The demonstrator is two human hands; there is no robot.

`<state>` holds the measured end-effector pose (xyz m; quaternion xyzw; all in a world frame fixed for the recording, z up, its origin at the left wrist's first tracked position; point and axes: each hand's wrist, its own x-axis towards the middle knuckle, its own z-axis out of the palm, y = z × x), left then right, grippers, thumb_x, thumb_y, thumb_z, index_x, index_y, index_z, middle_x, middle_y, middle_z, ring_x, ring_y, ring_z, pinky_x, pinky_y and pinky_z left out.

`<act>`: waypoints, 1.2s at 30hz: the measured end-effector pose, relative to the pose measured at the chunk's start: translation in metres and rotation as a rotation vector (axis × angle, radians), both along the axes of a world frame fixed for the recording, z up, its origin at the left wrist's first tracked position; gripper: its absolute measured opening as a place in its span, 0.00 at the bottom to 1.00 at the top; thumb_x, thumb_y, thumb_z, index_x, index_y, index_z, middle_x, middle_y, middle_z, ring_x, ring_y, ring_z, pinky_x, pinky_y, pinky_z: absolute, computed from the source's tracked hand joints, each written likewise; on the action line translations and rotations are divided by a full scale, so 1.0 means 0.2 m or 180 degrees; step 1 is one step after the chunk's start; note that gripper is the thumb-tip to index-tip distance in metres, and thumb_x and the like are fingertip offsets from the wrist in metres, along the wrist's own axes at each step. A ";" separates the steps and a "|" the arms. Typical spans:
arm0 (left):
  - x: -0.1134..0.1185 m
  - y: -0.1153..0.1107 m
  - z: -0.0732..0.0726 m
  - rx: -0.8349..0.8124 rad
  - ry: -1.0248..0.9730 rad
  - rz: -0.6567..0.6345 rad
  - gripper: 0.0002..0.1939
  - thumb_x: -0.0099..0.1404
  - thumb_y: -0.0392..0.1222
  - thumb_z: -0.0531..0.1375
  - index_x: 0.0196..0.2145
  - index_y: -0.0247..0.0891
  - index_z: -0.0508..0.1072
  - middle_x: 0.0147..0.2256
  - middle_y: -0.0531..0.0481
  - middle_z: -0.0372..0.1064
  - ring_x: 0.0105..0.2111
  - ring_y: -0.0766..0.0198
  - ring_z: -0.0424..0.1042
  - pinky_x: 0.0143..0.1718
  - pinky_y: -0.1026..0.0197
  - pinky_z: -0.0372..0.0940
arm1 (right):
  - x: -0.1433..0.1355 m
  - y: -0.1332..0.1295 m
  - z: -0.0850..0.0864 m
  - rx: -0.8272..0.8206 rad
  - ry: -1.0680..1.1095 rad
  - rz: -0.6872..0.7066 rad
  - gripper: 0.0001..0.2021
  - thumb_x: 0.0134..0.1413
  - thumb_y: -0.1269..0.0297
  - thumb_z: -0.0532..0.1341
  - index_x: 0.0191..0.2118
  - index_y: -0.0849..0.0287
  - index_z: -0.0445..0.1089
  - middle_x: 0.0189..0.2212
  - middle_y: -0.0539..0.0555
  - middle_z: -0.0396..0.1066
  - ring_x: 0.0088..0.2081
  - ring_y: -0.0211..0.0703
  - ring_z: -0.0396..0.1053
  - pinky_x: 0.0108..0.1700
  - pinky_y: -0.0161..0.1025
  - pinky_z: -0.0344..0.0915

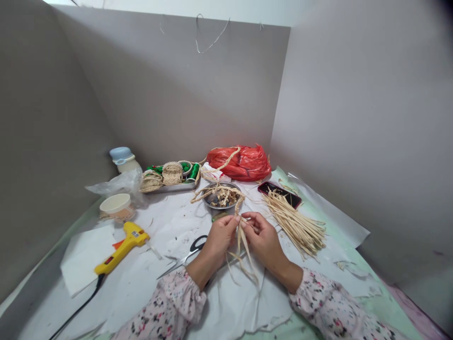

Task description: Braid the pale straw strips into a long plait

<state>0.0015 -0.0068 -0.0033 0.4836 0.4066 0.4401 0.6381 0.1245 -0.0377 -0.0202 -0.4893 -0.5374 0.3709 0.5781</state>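
Close together at the middle of the table, my left hand (222,236) and my right hand (262,238) both pinch a pale straw braid (239,206). The plaited part runs up from my fingers over a metal bowl (208,204) and on towards the back. Loose strands (247,257) hang below my hands, spread apart. Black-handled scissors (186,257) lie just left of my left wrist, partly hidden by it. To the right of my right hand rests a bundle of cut straw strips (295,224), its top end over a phone (279,192).
A yellow glue gun (122,250) with a black cord lies at left near a paper cup (116,206). Behind stand a bottle (125,160), a metal tray (170,188) with braid rolls and green thread, and a red plastic bag (240,163). Grey partitions (177,85) enclose the table.
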 end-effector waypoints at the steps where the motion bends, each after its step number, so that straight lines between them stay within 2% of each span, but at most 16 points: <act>1: 0.00 0.00 0.00 0.0028 0.0061 -0.0002 0.21 0.52 0.58 0.64 0.27 0.34 0.68 0.16 0.62 0.47 0.16 0.75 0.42 0.18 0.68 0.40 | 0.00 0.00 0.00 0.0028 -0.0050 -0.0018 0.13 0.55 0.58 0.59 0.43 0.60 0.69 0.27 0.50 0.69 0.26 0.38 0.66 0.29 0.34 0.64; 6: -0.01 0.01 -0.01 0.0145 0.0284 -0.0004 0.21 0.53 0.58 0.62 0.28 0.35 0.69 0.16 0.63 0.45 0.16 0.74 0.42 0.18 0.67 0.40 | 0.01 0.02 -0.01 0.0099 -0.0193 -0.0131 0.13 0.55 0.59 0.59 0.42 0.60 0.74 0.32 0.54 0.75 0.30 0.41 0.70 0.34 0.36 0.66; 11: -0.01 0.01 -0.02 0.0066 0.0145 -0.0115 0.21 0.53 0.58 0.63 0.25 0.36 0.65 0.16 0.64 0.43 0.16 0.75 0.40 0.18 0.67 0.39 | 0.03 0.03 -0.01 0.0398 -0.0492 -0.0275 0.12 0.55 0.63 0.59 0.41 0.59 0.76 0.38 0.56 0.77 0.38 0.44 0.72 0.42 0.39 0.67; 20: -0.01 -0.01 0.00 -0.0112 0.0055 -0.0225 0.24 0.51 0.61 0.64 0.24 0.37 0.63 0.16 0.64 0.42 0.16 0.76 0.39 0.18 0.67 0.36 | 0.04 0.02 0.01 0.0686 -0.1294 -0.0416 0.13 0.56 0.67 0.57 0.42 0.57 0.77 0.31 0.54 0.74 0.31 0.41 0.69 0.36 0.37 0.65; 25: -0.01 -0.01 0.02 -0.0113 0.0000 -0.0137 0.22 0.49 0.56 0.66 0.22 0.37 0.62 0.16 0.63 0.43 0.16 0.76 0.40 0.18 0.67 0.36 | 0.02 0.01 0.01 0.0656 -0.1292 -0.0306 0.13 0.56 0.67 0.56 0.42 0.58 0.76 0.32 0.54 0.74 0.32 0.41 0.69 0.37 0.37 0.65; 28: -0.01 -0.01 0.03 -0.0152 0.0008 -0.0147 0.19 0.50 0.54 0.65 0.24 0.35 0.66 0.15 0.63 0.44 0.16 0.76 0.40 0.18 0.66 0.35 | 0.03 0.01 0.02 0.0643 -0.1247 -0.0430 0.13 0.57 0.67 0.55 0.43 0.59 0.75 0.32 0.54 0.72 0.31 0.41 0.68 0.36 0.38 0.65; 30: -0.01 -0.01 0.03 -0.0172 0.0095 -0.0196 0.18 0.51 0.54 0.65 0.27 0.34 0.69 0.15 0.63 0.45 0.15 0.76 0.40 0.18 0.66 0.35 | 0.05 0.02 0.02 0.0749 -0.1202 -0.0585 0.14 0.58 0.66 0.53 0.45 0.59 0.74 0.35 0.56 0.71 0.37 0.43 0.68 0.40 0.40 0.65; 32: -0.01 -0.01 0.03 -0.0169 0.0180 -0.0305 0.19 0.51 0.54 0.64 0.28 0.33 0.70 0.15 0.63 0.45 0.15 0.76 0.40 0.18 0.66 0.34 | 0.07 0.03 0.02 0.0871 -0.1188 -0.0593 0.15 0.59 0.66 0.53 0.47 0.58 0.73 0.42 0.58 0.70 0.46 0.46 0.67 0.49 0.44 0.63; 34: -0.01 -0.01 0.02 -0.0151 0.0206 -0.0445 0.20 0.50 0.56 0.65 0.26 0.34 0.68 0.15 0.63 0.45 0.15 0.76 0.40 0.18 0.66 0.34 | 0.08 0.05 0.01 0.0869 -0.1182 -0.0378 0.15 0.59 0.65 0.53 0.48 0.57 0.72 0.46 0.57 0.70 0.51 0.47 0.64 0.55 0.47 0.58; 36: -0.01 0.00 0.02 -0.0145 0.0194 -0.0571 0.21 0.50 0.57 0.65 0.23 0.36 0.65 0.16 0.63 0.45 0.15 0.76 0.40 0.18 0.66 0.35 | 0.08 0.06 -0.01 0.0700 -0.1059 -0.0074 0.15 0.60 0.64 0.53 0.48 0.56 0.72 0.46 0.56 0.71 0.51 0.47 0.65 0.56 0.47 0.58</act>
